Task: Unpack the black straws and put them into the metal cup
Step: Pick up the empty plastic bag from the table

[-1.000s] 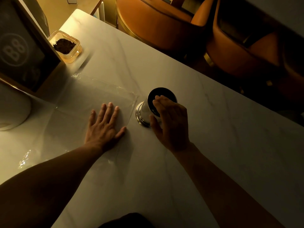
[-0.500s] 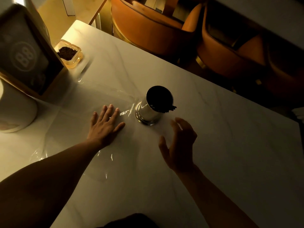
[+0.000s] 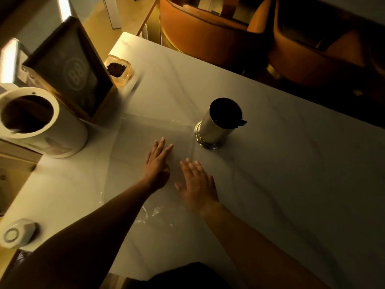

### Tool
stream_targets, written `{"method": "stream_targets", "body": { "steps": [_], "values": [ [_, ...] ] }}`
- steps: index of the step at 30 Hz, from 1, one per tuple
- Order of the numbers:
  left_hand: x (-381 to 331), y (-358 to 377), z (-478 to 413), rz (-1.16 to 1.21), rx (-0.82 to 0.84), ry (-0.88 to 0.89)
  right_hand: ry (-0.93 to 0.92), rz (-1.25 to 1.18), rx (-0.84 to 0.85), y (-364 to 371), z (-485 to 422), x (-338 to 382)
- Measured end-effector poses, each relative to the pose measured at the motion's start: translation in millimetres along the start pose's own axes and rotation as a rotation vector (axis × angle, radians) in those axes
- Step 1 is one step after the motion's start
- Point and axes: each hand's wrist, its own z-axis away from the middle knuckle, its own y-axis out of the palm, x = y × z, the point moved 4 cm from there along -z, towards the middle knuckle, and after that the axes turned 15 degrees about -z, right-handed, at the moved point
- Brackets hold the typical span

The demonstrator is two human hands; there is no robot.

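My left hand (image 3: 157,161) and right hand (image 3: 198,184) are both bare, no rings, no watch, no bracelet at either wrist. My forearms are uncovered all the way down to the lower edge of the frame, with no sleeve showing. A dark bit of my clothing (image 3: 187,275) shows at the bottom centre

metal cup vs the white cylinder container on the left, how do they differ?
Finish: the metal cup is shiny silver with a flared base; the white cylinder container is matte white with straight sides.
Size: the metal cup looks narrower; the white cylinder container looks much wider, though it sits nearer the camera.
Contents: black straw ends poke over the metal cup's rim; nothing rises above the white cylinder container's rim, and its inside is too dark to read.
Shared: both stand upright and open-topped on the white table.
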Motion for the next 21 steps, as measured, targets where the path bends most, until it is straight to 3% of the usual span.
{"method": "stream_targets", "body": {
  "steps": [4,9,13,17,21],
  "values": [
    [16.0,-17.3,15.0,0.072,-0.039,0.020,0.039,0.102,0.071,10.5,-4.6,-9.3],
    [81.5,-48.9,36.3,-0.242,-0.082,0.081,-0.035,0.151,-0.021,-0.7,-10.7,-6.2],
    [128.6,-58.3,49.8,-0.417,-0.010,0.105,-0.102,0.162,-0.030,-5.0,-21.5,3.6],
    [143.9,-59.0,57.6,-0.443,0.038,0.150,-0.138,0.213,0.075,6.0,-24.6,11.0],
    [142.7,-61.5,65.8,-0.444,-0.021,0.167,-0.155,0.164,0.032,6.0,-25.9,14.4]
  ]
}}
